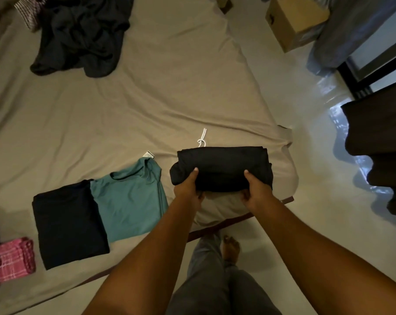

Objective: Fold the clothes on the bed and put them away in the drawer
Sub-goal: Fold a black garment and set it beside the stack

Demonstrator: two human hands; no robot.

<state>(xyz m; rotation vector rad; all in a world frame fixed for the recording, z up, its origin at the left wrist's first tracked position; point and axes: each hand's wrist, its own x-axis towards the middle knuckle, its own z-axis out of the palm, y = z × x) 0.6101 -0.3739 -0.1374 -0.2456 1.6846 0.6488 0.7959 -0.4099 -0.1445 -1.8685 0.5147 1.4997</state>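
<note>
The folded black drawstring garment (224,165), at the near right corner of the tan bed (147,98), is clamped along its near edge by left hand (188,189) and right hand (256,189), and is best lifted level.

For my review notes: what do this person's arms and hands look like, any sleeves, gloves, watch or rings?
Both arms are bare to the frame edge; no sleeve shows. The left hand and right hand wear no gloves, and no watch, band or ring is visible on the sides that show. Thumbnails look short and plain. Lower down: grey trousers and a bare foot.
</note>
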